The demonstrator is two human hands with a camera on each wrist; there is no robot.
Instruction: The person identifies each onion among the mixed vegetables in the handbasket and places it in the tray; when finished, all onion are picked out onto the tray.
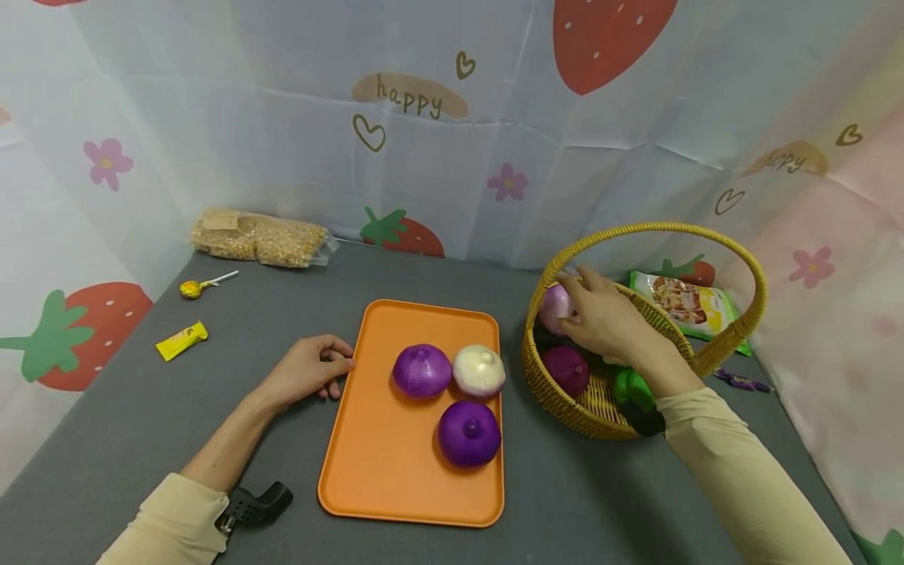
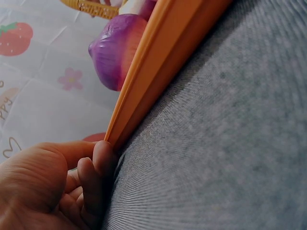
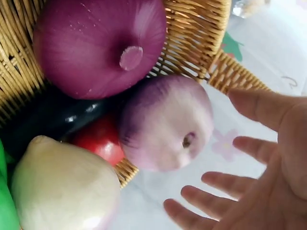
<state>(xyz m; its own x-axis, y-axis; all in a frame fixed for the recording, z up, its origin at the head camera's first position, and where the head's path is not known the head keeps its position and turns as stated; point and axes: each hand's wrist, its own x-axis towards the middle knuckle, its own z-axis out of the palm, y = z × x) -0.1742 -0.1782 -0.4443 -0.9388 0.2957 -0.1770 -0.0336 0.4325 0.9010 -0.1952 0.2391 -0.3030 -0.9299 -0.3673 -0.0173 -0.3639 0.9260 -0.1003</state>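
At the left rim of the orange tray [image 1: 381, 486], my left hand [image 1: 311, 369] pinches the edge between thumb and finger. Two purple onions [image 1: 422, 370] and a whitish onion [image 1: 479, 370] sit on the tray. My right hand [image 1: 610, 318] reaches under the handle of the wicker basket [image 1: 593, 428], fingers spread beside a pale purple onion [image 3: 168, 124]. A gap shows between hand and onion in the right wrist view. Also in the basket are a dark magenta onion [image 3: 96, 48], a white onion [image 3: 62, 187], a red round thing [image 3: 100, 141], a glossy dark vegetable [image 3: 72, 115] and a green pepper [image 1: 631, 388].
A bag of kernels [image 1: 261, 238], a lollipop [image 1: 191, 289] and a yellow wrapped candy [image 1: 181, 341] lie at the left. Behind the basket is a green snack packet [image 1: 688, 304], with a purple candy [image 1: 743, 382] to its front right. A printed curtain [image 1: 438, 180] closes the back.
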